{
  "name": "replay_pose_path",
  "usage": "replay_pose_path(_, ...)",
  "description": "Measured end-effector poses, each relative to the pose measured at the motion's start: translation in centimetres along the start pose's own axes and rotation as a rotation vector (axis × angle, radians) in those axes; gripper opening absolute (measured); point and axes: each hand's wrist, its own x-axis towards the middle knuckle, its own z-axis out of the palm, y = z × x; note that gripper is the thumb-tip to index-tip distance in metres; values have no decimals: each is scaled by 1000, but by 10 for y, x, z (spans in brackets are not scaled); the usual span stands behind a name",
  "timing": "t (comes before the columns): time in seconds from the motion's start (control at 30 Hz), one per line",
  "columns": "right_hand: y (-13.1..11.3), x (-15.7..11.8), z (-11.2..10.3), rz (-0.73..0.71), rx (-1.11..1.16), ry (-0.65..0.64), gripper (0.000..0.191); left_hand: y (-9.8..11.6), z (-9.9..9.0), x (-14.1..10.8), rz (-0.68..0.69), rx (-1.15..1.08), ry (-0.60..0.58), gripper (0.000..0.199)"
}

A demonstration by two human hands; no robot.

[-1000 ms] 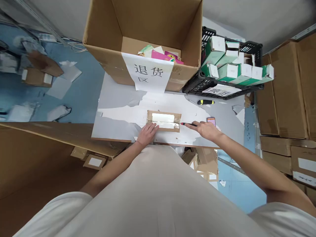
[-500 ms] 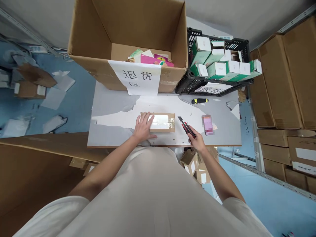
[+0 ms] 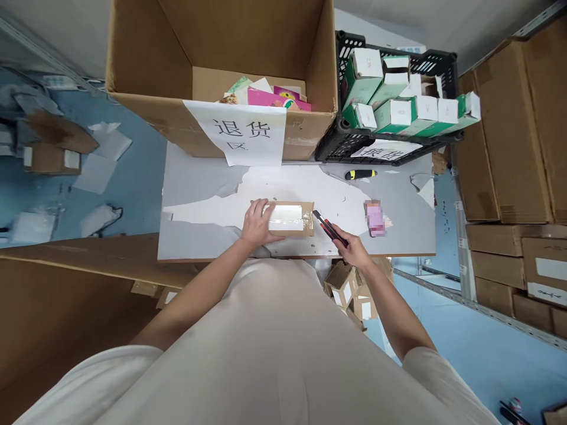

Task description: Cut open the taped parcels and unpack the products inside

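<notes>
A small brown cardboard box (image 3: 308, 228) with a white label and clear tape at its right end lies on the grey table (image 3: 199, 243). My left hand (image 3: 258, 224) grips its left end, fingers over the top and thumb along the near side. My right hand (image 3: 352, 248) is closed on a black and red utility knife (image 3: 331, 229), whose tip is at the taped right end of the box. Whether the tip touches the tape is too small to tell.
Behind stand a large open carton (image 3: 150, 112) with packets inside and a black crate (image 3: 328, 147) of green-white boxes. A yellow-black tool (image 3: 360, 175) and a pink item (image 3: 375, 218) lie right. Stacked cartons (image 3: 496, 254) stand far right.
My right hand has brought the knife left, its tip now at the box's right end. My left hand has closed more around the left end. The view has shifted slightly.
</notes>
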Motion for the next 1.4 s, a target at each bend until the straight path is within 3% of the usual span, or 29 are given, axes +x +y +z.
replay_pose_path(0.17, 2, -8, -12, 1, -4, -168, 60, 0, 0, -1, 0, -10, -5, 105)
replay_pose_path(0.37, 7, -27, -7, 74, 51, -227, 58, -1, 1, -1, -10, -17, -18, 105)
replay_pose_path(0.47, 11, -36, -5, 92, 64, -168, 54, -2, 2, 0, 2, -17, -26, 107)
replay_pose_path(0.57, 20, -45, -8, 173, 128, -107, 64, -1, 0, 1, -5, -32, -34, 110)
replay_pose_path(0.7, 29, -46, 4, 209, 400, 223, 74, -5, -8, 4, -30, -81, -33, 105)
replay_pose_path(0.77, 28, -38, 26, 231, 566, 328, 62, -14, -12, 9, -90, -114, 38, 90)
replay_pose_path(0.83, 22, -27, 56, 269, 713, 326, 50, -28, -15, 15, -203, -185, 114, 69)
replay_pose_path(0.97, 4, 6, 99, 284, 873, 231, 44, -57, -16, 17, -426, -516, 42, 52)
replay_pose_path(1.03, -6, 26, 103, 230, 857, 252, 42, -62, -14, 6, -516, -663, 64, 51)
replay_pose_path(1.13, -22, 60, 96, 89, 749, 277, 39, -52, -8, -23, -607, -788, 140, 53)
replay_pose_path(1.23, -37, 86, 90, -43, 656, 207, 37, -28, 1, -54, -652, -848, 52, 51)
replay_pose_path(1.33, -44, 95, 92, -92, 609, 141, 37, -7, 12, -73, -676, -880, -10, 46)
replay_pose_path(1.4, -42, 90, 94, -84, 589, 165, 38, -3, 15, -75, -678, -845, -2, 45)
